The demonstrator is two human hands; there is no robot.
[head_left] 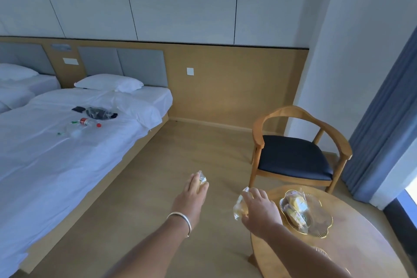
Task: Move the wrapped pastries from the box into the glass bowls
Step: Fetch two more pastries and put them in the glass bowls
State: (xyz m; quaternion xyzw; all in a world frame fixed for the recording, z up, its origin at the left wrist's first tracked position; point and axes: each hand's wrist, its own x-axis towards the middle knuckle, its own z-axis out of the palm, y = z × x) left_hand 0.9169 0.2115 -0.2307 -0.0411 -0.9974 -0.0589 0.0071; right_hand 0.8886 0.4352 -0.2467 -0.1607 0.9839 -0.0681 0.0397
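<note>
My left hand (193, 193) is stretched out over the floor and holds a small wrapped pastry (201, 177) at its fingertips. My right hand (259, 209) grips another clear-wrapped pastry (240, 206) just left of the round wooden table's edge (255, 244). On that table stands a gold-rimmed glass bowl (320, 223) with several wrapped pastries (296, 207) in it. The rim of a second glass bowl (321, 250) peeks out behind my right forearm. No box is in view.
A wooden armchair (293, 156) with a dark seat stands behind the table. A white bed (56, 153) with a bottle and dark items on it fills the left side. Blue curtains (388, 108) hang at the right. Wooden floor lies between bed and table.
</note>
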